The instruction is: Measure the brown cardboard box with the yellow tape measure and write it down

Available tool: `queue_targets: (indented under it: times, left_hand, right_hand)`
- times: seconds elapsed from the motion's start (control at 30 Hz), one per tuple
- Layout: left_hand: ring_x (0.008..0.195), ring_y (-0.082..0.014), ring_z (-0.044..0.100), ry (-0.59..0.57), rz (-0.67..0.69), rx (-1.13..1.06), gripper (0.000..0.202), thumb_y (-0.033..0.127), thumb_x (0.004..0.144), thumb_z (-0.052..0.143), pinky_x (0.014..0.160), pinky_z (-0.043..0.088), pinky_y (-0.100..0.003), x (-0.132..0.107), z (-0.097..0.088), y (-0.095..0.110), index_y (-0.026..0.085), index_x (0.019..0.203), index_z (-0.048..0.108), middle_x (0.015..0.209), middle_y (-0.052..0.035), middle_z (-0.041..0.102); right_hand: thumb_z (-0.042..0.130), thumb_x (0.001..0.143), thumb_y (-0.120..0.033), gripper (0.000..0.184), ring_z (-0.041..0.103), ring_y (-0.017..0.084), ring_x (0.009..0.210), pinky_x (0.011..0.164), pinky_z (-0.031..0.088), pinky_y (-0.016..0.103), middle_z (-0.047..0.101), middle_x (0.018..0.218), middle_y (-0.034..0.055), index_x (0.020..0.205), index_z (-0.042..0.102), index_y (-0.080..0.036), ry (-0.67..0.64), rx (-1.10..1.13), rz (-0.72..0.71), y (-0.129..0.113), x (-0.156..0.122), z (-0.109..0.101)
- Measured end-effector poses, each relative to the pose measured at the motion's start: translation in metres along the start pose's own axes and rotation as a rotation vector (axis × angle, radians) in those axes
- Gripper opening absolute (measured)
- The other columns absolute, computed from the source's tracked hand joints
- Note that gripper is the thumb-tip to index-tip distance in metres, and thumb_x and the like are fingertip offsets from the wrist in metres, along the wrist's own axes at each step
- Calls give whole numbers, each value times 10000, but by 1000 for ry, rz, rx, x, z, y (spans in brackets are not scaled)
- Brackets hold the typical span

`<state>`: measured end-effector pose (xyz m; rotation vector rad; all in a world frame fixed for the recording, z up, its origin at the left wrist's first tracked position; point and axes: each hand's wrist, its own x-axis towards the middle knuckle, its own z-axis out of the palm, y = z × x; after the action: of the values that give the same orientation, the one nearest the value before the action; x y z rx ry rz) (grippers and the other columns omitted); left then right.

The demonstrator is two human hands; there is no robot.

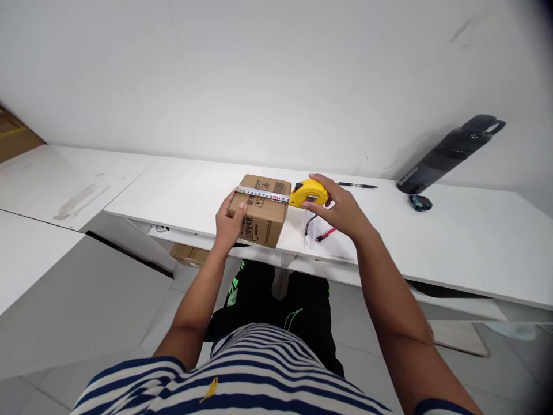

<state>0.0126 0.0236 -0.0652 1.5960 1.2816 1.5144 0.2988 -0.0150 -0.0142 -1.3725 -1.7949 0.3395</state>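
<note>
A small brown cardboard box (263, 222) with printed symbols and a barcode sits at the front edge of the white desk. The blade of a yellow tape measure (314, 193) lies across its top face, numbers up. My left hand (228, 222) grips the box's left side, thumb on the front edge, near the blade's end; the hooked tip is hard to make out. Closed around the tape measure's case, my right hand (341, 207) holds it against the box's right edge.
On the white desk (453, 242), a red pen (325, 234) lies on paper below my right hand. A black pen (358, 185) rests near the wall. A black bottle (449, 154) and a small dark object (420, 202) stand farther right. Another carton (190, 255) is on the shelf below.
</note>
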Motion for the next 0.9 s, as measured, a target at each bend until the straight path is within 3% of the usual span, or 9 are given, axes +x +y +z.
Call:
queue_targets:
  times: [0.43, 0.6, 0.67, 0.77, 0.9]
  left_hand:
    - [1342, -267, 605, 15, 18, 51, 571, 511, 921, 610, 1162, 476, -403, 0, 1, -6, 193, 1395, 617, 1441, -99, 651]
    - [1342, -271, 593, -4, 84, 158, 570, 519, 931, 566, 1143, 480, -420, 0, -4, -3, 197, 1402, 591, 1441, -111, 640]
    - [1344, -278, 586, -66, 178, 317, 575, 510, 923, 555, 1126, 485, -428, 7, -13, 5, 206, 1410, 573, 1452, -110, 626]
    - [1335, -315, 581, -263, 328, 629, 607, 546, 911, 540, 1056, 507, -447, 28, -32, 22, 218, 1422, 555, 1506, -111, 581]
    - [1167, -389, 644, -555, 541, 940, 679, 750, 871, 486, 974, 481, -523, 62, -52, 48, 215, 1249, 667, 1425, -148, 634]
  right_hand:
    - [724, 818, -574, 689, 597, 341, 1254, 1056, 498, 543, 613, 1368, 132, 1405, 543, -263, 70, -10, -83, -5, -2, 8]
    - [713, 830, -542, 637, 639, 316, 1156, 987, 529, 518, 615, 1362, 115, 1378, 521, -280, 29, 27, -18, -10, 1, 10]
    - [713, 832, -528, 594, 646, 303, 1120, 964, 534, 494, 635, 1316, 103, 1342, 536, -280, 5, 44, -20, -11, 1, 8]
    - [710, 838, -509, 516, 642, 295, 1092, 934, 535, 466, 648, 1255, 95, 1275, 568, -275, -41, 39, -45, -13, 2, 3]
    - [699, 846, -488, 455, 636, 290, 1052, 897, 530, 448, 648, 1212, 95, 1225, 583, -265, -83, 28, -51, -19, 4, 0]
